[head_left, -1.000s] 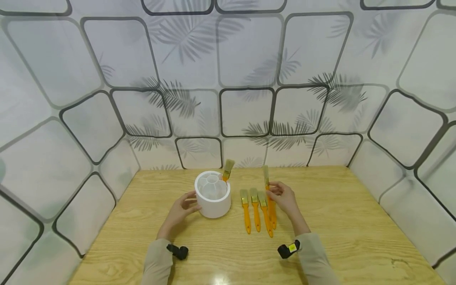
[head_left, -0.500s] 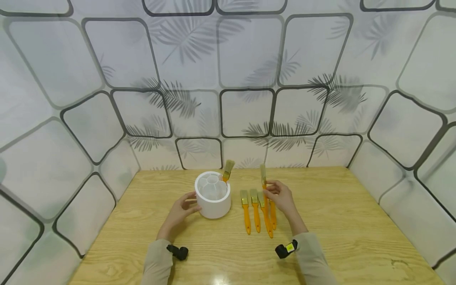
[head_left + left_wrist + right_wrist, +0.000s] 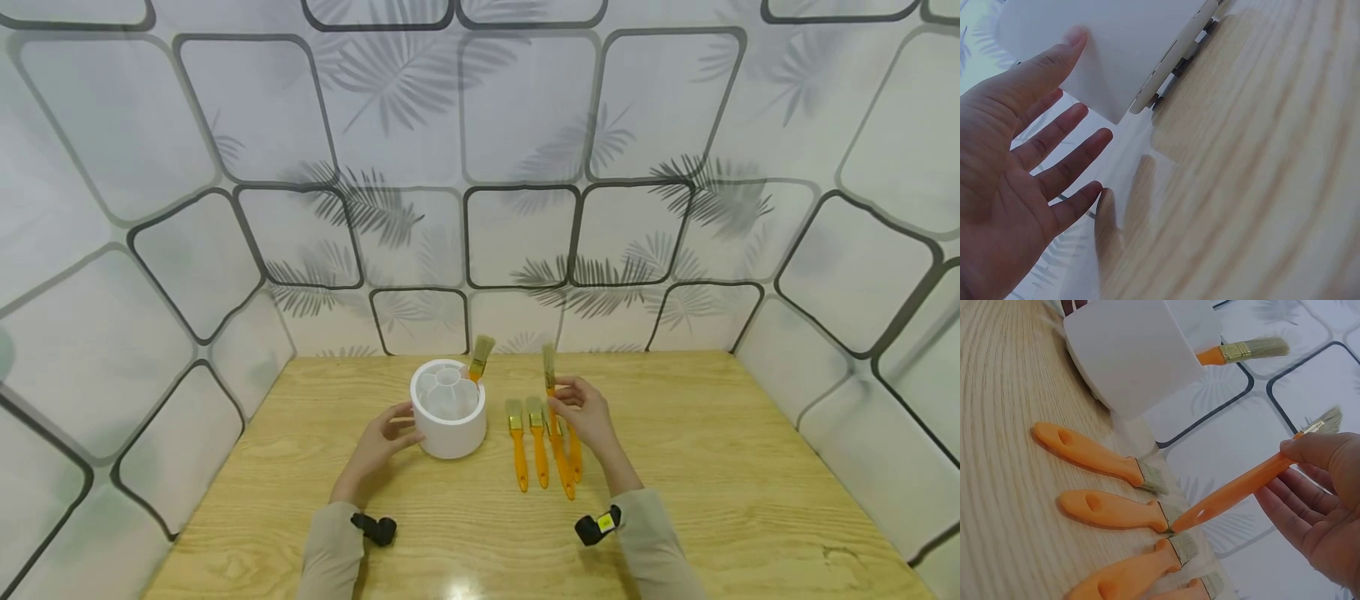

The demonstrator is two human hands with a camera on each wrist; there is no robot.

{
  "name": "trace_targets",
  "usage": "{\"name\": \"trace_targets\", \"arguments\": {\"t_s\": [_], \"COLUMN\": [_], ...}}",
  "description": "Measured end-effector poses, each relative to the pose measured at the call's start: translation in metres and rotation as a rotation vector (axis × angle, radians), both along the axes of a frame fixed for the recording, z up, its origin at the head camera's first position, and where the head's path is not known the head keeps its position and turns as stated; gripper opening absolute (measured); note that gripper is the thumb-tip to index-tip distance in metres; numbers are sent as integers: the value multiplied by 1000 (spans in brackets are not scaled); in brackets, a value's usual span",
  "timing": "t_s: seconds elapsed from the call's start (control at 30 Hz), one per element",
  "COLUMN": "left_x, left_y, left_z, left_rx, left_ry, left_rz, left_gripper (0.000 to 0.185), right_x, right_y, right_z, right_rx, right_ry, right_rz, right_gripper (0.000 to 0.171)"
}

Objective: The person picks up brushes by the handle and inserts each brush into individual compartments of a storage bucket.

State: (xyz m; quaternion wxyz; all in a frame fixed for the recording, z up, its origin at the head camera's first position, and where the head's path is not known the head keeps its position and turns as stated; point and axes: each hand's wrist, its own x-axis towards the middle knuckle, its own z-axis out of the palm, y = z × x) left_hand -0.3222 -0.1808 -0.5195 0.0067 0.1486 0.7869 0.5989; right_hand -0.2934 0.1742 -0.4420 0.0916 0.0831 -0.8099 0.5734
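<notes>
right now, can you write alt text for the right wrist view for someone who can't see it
A right hand pinches an orange-handled paintbrush above a wooden table, bristles up and handle end slanting down. Below it, four more orange brushes lie side by side. A white round holder behind them has one brush sticking out.

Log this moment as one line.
right hand: holds raised brush | left hand: touches white holder | four brushes on table

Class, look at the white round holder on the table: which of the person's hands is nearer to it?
Left. The left hand touches the white holder; the right hand holds a brush apart, to its right.
</notes>
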Motion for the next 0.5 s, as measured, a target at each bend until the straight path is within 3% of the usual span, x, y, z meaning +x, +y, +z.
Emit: {"name": "trace_targets", "arguments": {"t_s": [0.27, 0.5], "left_x": [0, -1], "left_y": [0, 0], "left_z": [-1, -1], "left_rx": [-2, 6], "left_ry": [5, -6], "left_rz": [0, 0], "left_gripper": [61, 60], "right_x": [-17, -19], "right_y": [2, -1], "right_z": [-22, -21], "right_rx": [23, 12], "right_ry": [71, 61], "right_rz": [1, 0], "right_gripper": [39, 37]}}
